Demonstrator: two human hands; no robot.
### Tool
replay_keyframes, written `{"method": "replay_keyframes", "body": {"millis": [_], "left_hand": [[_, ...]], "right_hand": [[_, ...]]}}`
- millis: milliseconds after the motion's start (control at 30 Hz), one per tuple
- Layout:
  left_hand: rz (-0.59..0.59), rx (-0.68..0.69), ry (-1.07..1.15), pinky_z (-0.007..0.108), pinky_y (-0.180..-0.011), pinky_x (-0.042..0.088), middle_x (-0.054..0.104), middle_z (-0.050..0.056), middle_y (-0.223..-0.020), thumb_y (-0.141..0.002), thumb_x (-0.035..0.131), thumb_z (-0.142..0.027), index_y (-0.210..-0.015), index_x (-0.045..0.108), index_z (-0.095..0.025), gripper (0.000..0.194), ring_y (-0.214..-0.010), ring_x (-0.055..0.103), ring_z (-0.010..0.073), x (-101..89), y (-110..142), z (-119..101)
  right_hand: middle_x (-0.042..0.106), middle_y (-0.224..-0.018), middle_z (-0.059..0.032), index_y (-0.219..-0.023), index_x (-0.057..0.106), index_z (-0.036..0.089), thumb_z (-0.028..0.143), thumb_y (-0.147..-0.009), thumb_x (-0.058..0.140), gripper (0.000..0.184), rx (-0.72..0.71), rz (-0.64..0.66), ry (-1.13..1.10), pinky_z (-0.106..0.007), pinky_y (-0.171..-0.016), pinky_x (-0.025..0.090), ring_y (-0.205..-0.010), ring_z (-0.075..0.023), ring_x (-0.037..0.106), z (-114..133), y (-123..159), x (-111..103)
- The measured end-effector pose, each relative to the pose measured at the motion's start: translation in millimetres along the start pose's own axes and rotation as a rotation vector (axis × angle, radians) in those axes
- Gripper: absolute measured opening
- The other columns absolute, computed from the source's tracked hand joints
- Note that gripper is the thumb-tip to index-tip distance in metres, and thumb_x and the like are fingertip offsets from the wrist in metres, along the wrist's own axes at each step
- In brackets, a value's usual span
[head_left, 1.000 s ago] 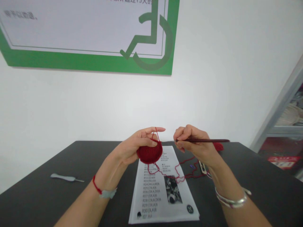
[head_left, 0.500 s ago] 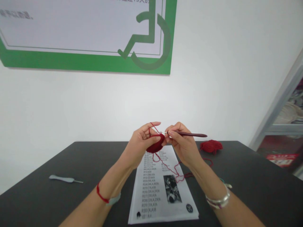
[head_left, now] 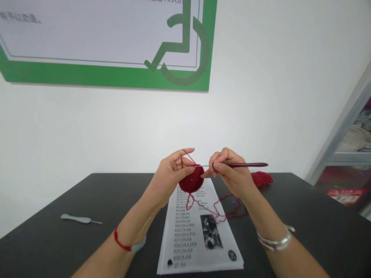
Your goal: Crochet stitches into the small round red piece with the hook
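Our left hand [head_left: 166, 181] curls around a round, dark red crocheted disc [head_left: 191, 181], held just above the top end of a long white printed pattern sheet [head_left: 199, 231], with a thin red yarn strand [head_left: 185, 156] looped up over the raised forefinger. Our right hand [head_left: 232, 172] is closed in a firm pinch on a slim crochet hook with a dark red-brown handle [head_left: 240, 165], its fine metal tip at the disc's upper rim; whether it has entered a stitch we cannot tell. Relative to the sheet, a loose ball of red yarn [head_left: 261, 179] lies beyond its right side, and a pale grey-handled crochet hook [head_left: 79, 219] lies well to its left on the black table [head_left: 304, 216]. Slack red yarn [head_left: 228, 210] trails over the sheet's right edge; if it caught on the silver bangles [head_left: 274, 241] on our right wrist, the sudden tension could pull the strand off our forefinger or make the hook split the yarn
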State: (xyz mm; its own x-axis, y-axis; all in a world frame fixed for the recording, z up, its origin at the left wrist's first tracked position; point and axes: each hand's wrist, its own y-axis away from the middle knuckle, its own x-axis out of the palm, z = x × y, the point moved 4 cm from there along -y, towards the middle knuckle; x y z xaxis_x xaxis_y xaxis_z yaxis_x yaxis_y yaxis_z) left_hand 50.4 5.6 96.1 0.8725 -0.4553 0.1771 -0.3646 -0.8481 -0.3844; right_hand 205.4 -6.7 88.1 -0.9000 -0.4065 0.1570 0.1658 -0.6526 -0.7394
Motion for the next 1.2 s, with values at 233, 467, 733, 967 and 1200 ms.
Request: {"method": "replay_keyframes", "body": {"millis": [233,467,733,967,1200], "left_hand": [[-0.046,0.034,-0.035,0.021,-0.055,0.044,0.067,-0.003,-0.066,-0.069,0.073,-0.013,-0.11,0.058,-0.012,0.044,-0.057,0.06,0.0096,1.8,2.0,-1.2],[-0.089,0.048,-0.074,0.021,-0.054,0.044,0.067,-0.003,-0.065,-0.068,0.073,-0.013,-0.108,0.059,-0.013,0.042,-0.057,0.06,0.0104,3.1,2.9,-3.1],[-0.218,0.124,-0.217,0.025,-0.06,0.048,0.068,-0.002,-0.063,-0.07,0.071,-0.015,-0.108,0.062,-0.012,0.039,-0.059,0.061,0.0133,-1.2,3.1,-0.5],[-0.19,0.145,-0.313,0.027,-0.061,0.045,0.067,-0.002,-0.063,-0.072,0.071,-0.016,-0.113,0.062,-0.014,0.042,-0.059,0.058,0.0134,0.7,2.7,6.2],[0.02,-0.169,0.125,0.021,-0.057,0.037,0.062,-0.004,-0.065,-0.065,0.077,-0.015,-0.12,0.059,-0.011,0.058,-0.056,0.051,0.0072,-0.1,-2.3,16.2]], "right_hand": [[0.058,-0.073,0.0027,-0.075,0.056,0.02,0.021,-0.082,0.068,0.013,-0.066,-0.054,0.238,-0.029,-0.059,0.057,-0.058,-0.0095,0.059,4.2,5.6,0.4],[0.058,-0.073,0.0025,-0.079,0.053,0.022,0.019,-0.086,0.062,0.012,-0.161,-0.051,0.472,-0.025,-0.053,0.046,-0.058,-0.0104,0.059,8.1,10.3,7.6],[0.057,-0.079,0.0,-0.084,0.049,0.024,0.007,-0.087,0.051,0.017,-0.463,0.013,0.917,-0.024,-0.058,0.044,-0.066,-0.0122,0.054,10.3,18.8,32.5],[0.057,-0.078,-0.0007,-0.09,0.05,0.025,0.007,-0.089,0.049,0.018,-0.564,0.004,0.962,-0.026,-0.06,0.047,-0.069,-0.0144,0.055,-10.6,15.1,26.1],[0.061,-0.083,-0.0033,-0.091,0.054,0.026,0.003,-0.087,0.049,0.023,-0.84,0.22,1.145,-0.03,-0.058,0.046,-0.068,-0.0165,0.05,-15.2,19.1,16.7]]}}
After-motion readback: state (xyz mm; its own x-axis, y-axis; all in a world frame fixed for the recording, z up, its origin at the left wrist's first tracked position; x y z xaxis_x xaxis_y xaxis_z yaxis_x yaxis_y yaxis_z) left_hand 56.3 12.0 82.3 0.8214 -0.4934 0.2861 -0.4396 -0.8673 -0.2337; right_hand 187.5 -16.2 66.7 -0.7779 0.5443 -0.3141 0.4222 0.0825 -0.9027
